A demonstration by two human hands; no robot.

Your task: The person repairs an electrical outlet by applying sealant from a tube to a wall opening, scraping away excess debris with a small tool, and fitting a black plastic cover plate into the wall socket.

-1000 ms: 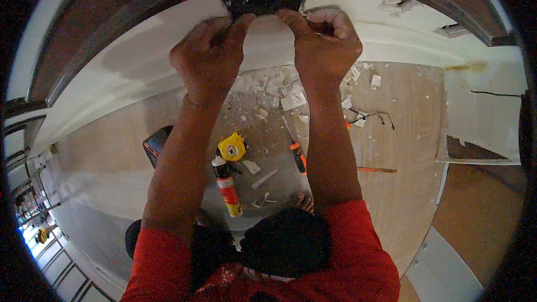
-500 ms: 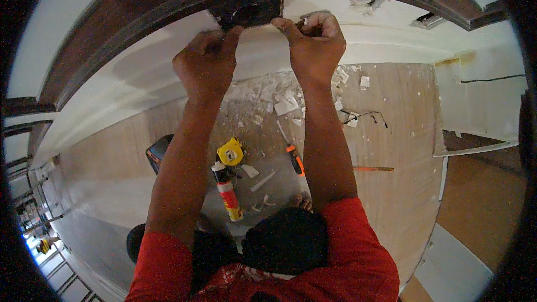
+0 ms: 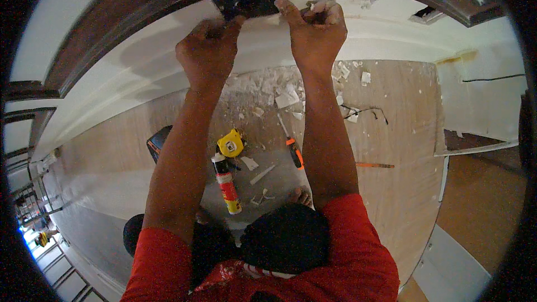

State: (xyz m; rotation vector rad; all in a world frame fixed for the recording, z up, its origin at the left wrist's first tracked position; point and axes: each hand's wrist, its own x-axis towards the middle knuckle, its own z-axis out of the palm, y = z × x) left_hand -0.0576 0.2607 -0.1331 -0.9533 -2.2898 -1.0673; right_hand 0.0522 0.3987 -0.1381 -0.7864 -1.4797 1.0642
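My left hand [image 3: 210, 50] is closed, its thumb and fingertips at the lower left corner of a dark rectangular box [image 3: 249, 6] set in the white wall [image 3: 184, 36]. Across from it, at the box's lower right corner, my right hand [image 3: 318, 33] has its fingers curled in and its thumb lying against the edge. A small pale speck shows by the right fingertips. What either hand grips, if anything, is too small or hidden to make out.
A dark wooden frame [image 3: 106, 28] arches over the hands. Below lie a yellow tape measure [image 3: 231, 144], a sealant cartridge [image 3: 227, 187], an orange-handled screwdriver [image 3: 294, 152] and white wall scraps [image 3: 287, 98]. Two holes, one a dark cutout [image 3: 428, 14], break the wall at right.
My right thumb has risen a little along the box's edge. The left hand stays almost in place, and the view has shifted slightly.
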